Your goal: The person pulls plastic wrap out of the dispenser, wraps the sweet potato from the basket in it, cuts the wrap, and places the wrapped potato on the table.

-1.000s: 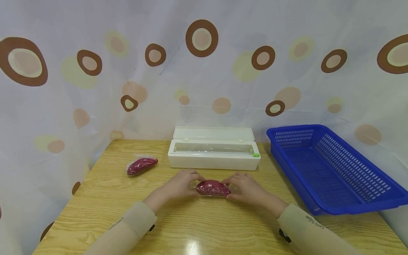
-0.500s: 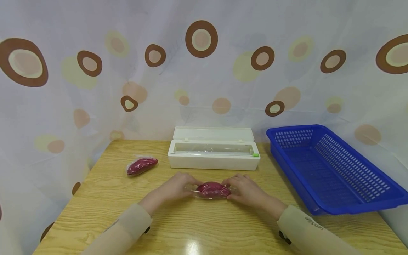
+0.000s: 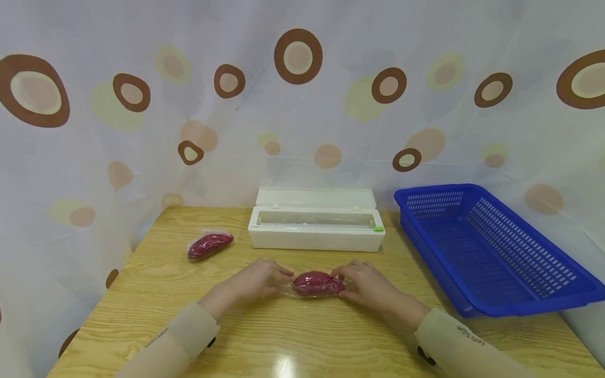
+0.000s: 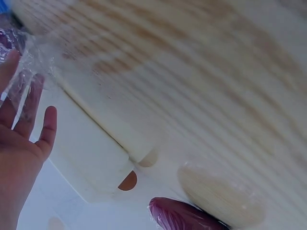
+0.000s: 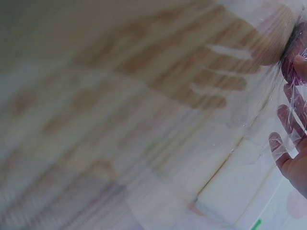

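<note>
A reddish-purple sweet potato (image 3: 315, 283) in clear plastic wrap lies on the wooden table, between the two hands. My left hand (image 3: 257, 279) pinches the loose film at its left end, fingertips a little off the sweet potato. In the left wrist view, clear film (image 4: 29, 62) stretches over the fingers of that hand. At the right end, my right hand (image 3: 368, 283) holds the sweet potato and its film between thumb and fingers. The right wrist view shows wrap bunched around those fingers (image 5: 286, 117). A second wrapped sweet potato (image 3: 210, 245) lies farther left.
Behind the hands stands a white cling-film dispenser (image 3: 316, 240), its lid raised and film across its opening. A blue perforated basket (image 3: 427, 262) takes up the right side of the table (image 3: 264, 336). A patterned curtain (image 3: 331, 126) hangs at the back.
My left hand has drawn a little left, away from the sweet potato's end. The sweet potato has shifted slightly toward me, with my right hand staying at its right end.
</note>
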Tool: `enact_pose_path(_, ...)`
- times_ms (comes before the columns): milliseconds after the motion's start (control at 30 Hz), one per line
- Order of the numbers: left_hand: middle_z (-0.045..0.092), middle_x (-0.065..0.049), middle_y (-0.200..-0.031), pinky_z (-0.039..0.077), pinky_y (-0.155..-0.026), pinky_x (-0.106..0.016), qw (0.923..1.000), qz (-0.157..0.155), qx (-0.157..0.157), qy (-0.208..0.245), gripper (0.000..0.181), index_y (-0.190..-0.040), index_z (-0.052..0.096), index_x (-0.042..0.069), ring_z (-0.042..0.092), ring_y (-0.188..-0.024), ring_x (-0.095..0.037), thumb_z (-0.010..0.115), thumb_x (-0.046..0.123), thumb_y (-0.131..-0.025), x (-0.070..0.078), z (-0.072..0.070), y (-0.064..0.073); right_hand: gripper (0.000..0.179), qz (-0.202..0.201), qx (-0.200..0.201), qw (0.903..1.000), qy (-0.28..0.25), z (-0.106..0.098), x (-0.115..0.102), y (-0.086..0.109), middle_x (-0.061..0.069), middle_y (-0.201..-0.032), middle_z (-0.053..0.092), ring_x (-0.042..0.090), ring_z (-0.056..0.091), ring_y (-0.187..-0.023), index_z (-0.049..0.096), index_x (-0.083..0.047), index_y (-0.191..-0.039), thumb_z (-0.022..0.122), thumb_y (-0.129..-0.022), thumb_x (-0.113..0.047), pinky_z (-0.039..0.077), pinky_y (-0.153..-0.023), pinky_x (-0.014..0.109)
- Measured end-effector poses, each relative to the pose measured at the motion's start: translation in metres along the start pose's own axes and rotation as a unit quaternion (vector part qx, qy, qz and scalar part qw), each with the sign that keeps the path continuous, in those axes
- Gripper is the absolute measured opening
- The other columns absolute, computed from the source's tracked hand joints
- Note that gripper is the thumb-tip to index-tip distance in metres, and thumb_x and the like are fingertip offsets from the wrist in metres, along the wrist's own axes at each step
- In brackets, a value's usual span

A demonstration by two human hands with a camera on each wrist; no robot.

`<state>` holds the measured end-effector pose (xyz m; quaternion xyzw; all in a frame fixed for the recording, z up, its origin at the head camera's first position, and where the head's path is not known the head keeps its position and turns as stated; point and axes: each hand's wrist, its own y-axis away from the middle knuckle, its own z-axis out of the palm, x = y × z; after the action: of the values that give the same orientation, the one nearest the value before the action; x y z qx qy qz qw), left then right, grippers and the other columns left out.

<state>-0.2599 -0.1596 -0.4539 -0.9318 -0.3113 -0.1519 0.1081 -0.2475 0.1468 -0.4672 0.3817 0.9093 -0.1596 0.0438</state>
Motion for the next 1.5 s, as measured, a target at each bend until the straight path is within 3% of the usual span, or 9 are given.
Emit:
enact_pose_path(167,0.058,-0.004,-0.131,0.044,-0.100,-0.036,0.9995,-0.018,-0.026,-0.008,0.046,-0.127,0.060,0.014,0.056,-0.117,-0.022,0.072,0.019,-0.083,-0.001,0.001,0.003,0.042,0.001,0.001,1.0000,0.003,0.001,0.000,0.000,-0.004,-0.105,0.067,0.016,0.057,-0.097,0.062,-0.018,-0.115,0.077,-0.077,-0.025,0.045,-0.088,0.046)
enact_pose_path(367,0.054,-0.008,-0.133,0.042,-0.102,-0.039,0.9987,-0.033,-0.033,-0.022,0.061,-0.135,0.053,0.013,0.052,-0.121,-0.026,0.076,0.015,-0.078,-0.002,0.001,0.008,0.043,0.002,0.000,0.9999,0.012,0.001,0.000,-0.001,-0.004,-0.106,0.067,0.018,0.057,-0.100,0.062,-0.017,-0.116,0.077,-0.077,-0.027,0.044,-0.088,0.047)
enact_pose_path(667,0.054,-0.009,-0.128,0.048,-0.094,-0.039,0.9976,-0.063,-0.021,-0.021,0.062,-0.141,0.045,0.018,0.056,-0.110,-0.024,0.065,0.002,-0.084,0.000,0.000,0.013,0.049,0.026,-0.003,0.9984,0.051,0.003,-0.006,-0.008,-0.003,-0.104,0.067,0.019,0.055,-0.100,0.063,-0.017,-0.115,0.078,-0.074,-0.038,0.041,-0.090,0.047)
enact_pose_path(800,0.053,-0.007,-0.127,0.048,-0.093,-0.038,0.9965,-0.082,-0.003,-0.010,0.062,-0.142,0.043,0.019,0.057,-0.108,-0.022,0.059,0.000,-0.086,0.000,-0.003,0.016,0.046,0.036,0.001,0.9975,0.060,0.004,-0.007,-0.010,-0.003,-0.100,0.067,0.019,0.055,-0.098,0.064,-0.015,-0.113,0.077,-0.075,-0.036,0.041,-0.089,0.047)
enact_pose_path(933,0.055,-0.004,-0.125,0.049,-0.091,-0.036,0.9957,-0.089,0.021,-0.015,0.060,-0.141,0.045,0.018,0.058,-0.106,-0.019,0.062,0.001,-0.085,-0.003,-0.004,0.017,0.047,0.062,-0.009,0.9969,0.047,0.004,-0.006,-0.011,-0.005,-0.095,0.066,0.017,0.054,-0.095,0.063,-0.014,-0.115,0.075,-0.076,-0.036,0.040,-0.091,0.047)
enact_pose_path(1133,0.063,-0.001,-0.113,0.050,-0.088,-0.033,0.9927,-0.089,0.080,-0.020,0.036,-0.121,0.059,0.013,0.060,-0.099,-0.015,0.067,0.010,-0.086,-0.007,-0.004,0.016,0.042,0.068,-0.005,0.9975,0.020,0.003,-0.003,-0.009,-0.007,-0.090,0.067,0.016,0.054,-0.094,0.060,-0.020,-0.113,0.074,-0.076,-0.034,0.040,-0.091,0.050)
enact_pose_path(1300,0.066,0.002,-0.101,0.050,-0.088,-0.031,0.9891,-0.067,0.124,-0.042,0.020,-0.105,0.064,0.013,0.060,-0.096,-0.012,0.069,0.012,-0.086,-0.006,-0.007,0.014,0.036,0.066,0.001,0.9977,0.017,0.002,-0.002,-0.008,-0.007,-0.091,0.066,0.015,0.054,-0.094,0.061,-0.022,-0.111,0.072,-0.078,-0.034,0.040,-0.091,0.049)
enact_pose_path(1500,0.066,0.002,-0.095,0.052,-0.082,-0.026,0.9853,-0.020,0.163,-0.048,0.017,-0.101,0.065,0.011,0.062,-0.089,-0.010,0.069,0.008,-0.084,-0.003,-0.008,0.010,0.034,0.075,-0.004,0.9972,0.006,0.001,-0.004,-0.009,-0.007,-0.090,0.065,0.014,0.054,-0.092,0.062,-0.021,-0.109,0.071,-0.079,-0.032,0.040,-0.091,0.049)
